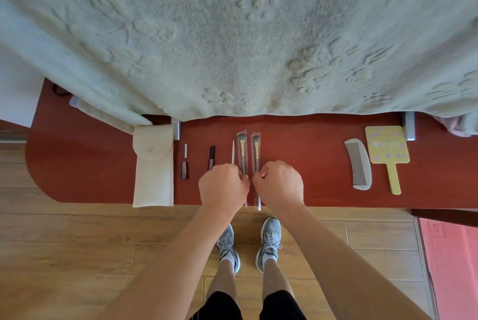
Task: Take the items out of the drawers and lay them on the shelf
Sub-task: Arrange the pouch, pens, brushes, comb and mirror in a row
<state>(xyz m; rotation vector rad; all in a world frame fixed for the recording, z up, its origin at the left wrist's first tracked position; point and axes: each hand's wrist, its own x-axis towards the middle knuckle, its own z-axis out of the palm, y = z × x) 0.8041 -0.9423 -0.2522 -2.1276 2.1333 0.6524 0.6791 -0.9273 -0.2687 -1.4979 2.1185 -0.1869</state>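
Two makeup brushes in clear sleeves lie side by side on the red-brown shelf [310, 177]. My left hand [223, 184] pinches the left brush [242, 150] at its handle. My right hand [279, 183] pinches the right brush [256, 151] the same way. Left of them lie a thin white stick [232, 152], a dark pencil-like tube [211, 157], a small lipstick [184, 169] with a white piece above it, and a cream pouch [153, 167]. To the right lie a grey comb [359, 167] and a yellow hand mirror [387, 149].
A pale textured blanket [232, 35] hangs over the shelf's far side. The shelf's front edge runs just behind my wrists, with wooden floor [77, 242] below and my grey shoes [270, 242] on it. A pink mat [452, 268] lies at the right.
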